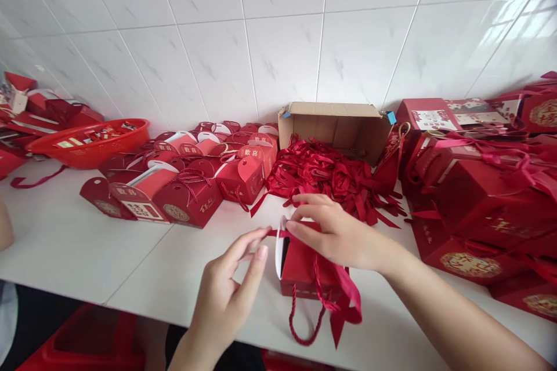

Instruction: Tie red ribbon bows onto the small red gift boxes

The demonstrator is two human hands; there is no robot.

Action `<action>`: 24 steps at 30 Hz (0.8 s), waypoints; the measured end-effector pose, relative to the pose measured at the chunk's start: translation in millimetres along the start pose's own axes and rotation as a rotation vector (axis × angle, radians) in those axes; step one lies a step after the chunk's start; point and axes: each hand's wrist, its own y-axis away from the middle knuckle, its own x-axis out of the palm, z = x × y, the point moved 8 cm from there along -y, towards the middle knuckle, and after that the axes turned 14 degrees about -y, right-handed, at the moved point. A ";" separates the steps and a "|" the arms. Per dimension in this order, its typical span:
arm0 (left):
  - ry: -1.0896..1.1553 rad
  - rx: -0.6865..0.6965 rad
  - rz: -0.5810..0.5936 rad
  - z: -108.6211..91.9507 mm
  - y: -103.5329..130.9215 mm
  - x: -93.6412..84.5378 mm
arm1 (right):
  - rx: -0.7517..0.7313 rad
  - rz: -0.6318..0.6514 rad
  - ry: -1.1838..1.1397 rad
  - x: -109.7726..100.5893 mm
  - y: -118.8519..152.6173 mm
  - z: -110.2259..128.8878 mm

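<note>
A small red gift box (300,272) stands on the table before me, with a twisted red cord handle (307,341) hanging at its front. A red satin ribbon (350,290) trails over its right side, and a short length comes out past the white-backed flap on the left. My left hand (228,281) has its fingertips at that ribbon end, the thumb a little apart below. From the right, my right hand (335,232) reaches over the box top, its fingers bent at the upper edge of the flap. Its palm side is hidden.
Behind the box, a cardboard carton (335,109) lies with red ribbons (322,174) spilling out. Red gift boxes (191,200) stand in rows at left, more boxes (483,197) are stacked at right. A red basin (87,151) holds small packets. Part of another person (5,229) shows at far left.
</note>
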 end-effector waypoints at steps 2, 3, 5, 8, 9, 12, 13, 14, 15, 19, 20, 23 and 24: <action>-0.155 -0.023 -0.020 26.2 -5.4 -13.4 | 0.014 -0.113 0.038 -23.2 8.0 1.5; -0.246 -0.061 -0.007 45.0 -6.9 -20.9 | 0.008 -0.164 0.056 -36.2 14.6 3.3; -0.412 -0.220 -0.017 90.9 -5.1 -43.7 | -0.017 -0.250 0.087 -60.2 32.5 5.8; -0.565 -0.395 0.037 144.5 5.1 -68.9 | 0.018 -0.351 0.092 -80.2 65.4 -6.6; -0.586 -0.402 0.014 151.0 7.6 -74.9 | 0.063 -0.361 0.074 -79.2 75.1 -16.5; -0.535 -0.263 -0.077 135.6 7.1 -71.1 | 0.232 -0.304 -0.053 -53.8 93.7 -52.2; -0.458 -0.206 -0.082 124.0 5.0 -62.3 | 0.263 -0.271 -0.124 -41.0 95.7 -61.3; -0.352 -0.163 -0.066 111.7 2.3 -50.6 | 0.273 -0.237 -0.212 -27.9 95.6 -67.7; -0.225 -0.140 -0.016 99.8 -1.0 -36.0 | 0.271 -0.203 -0.315 -15.5 94.1 -71.7; 0.113 -0.019 0.369 47.3 -10.6 26.4 | 0.267 -0.131 -0.672 13.3 85.6 -77.6; 0.166 0.011 0.484 35.9 -10.0 38.5 | 0.269 -0.133 -0.709 14.1 84.9 -79.0; 0.266 0.034 0.707 16.2 -7.5 55.9 | 0.281 -0.172 -0.699 3.3 88.7 -86.7; 0.266 0.028 0.717 14.7 -8.9 56.1 | 0.285 -0.191 -0.666 -3.6 91.3 -90.1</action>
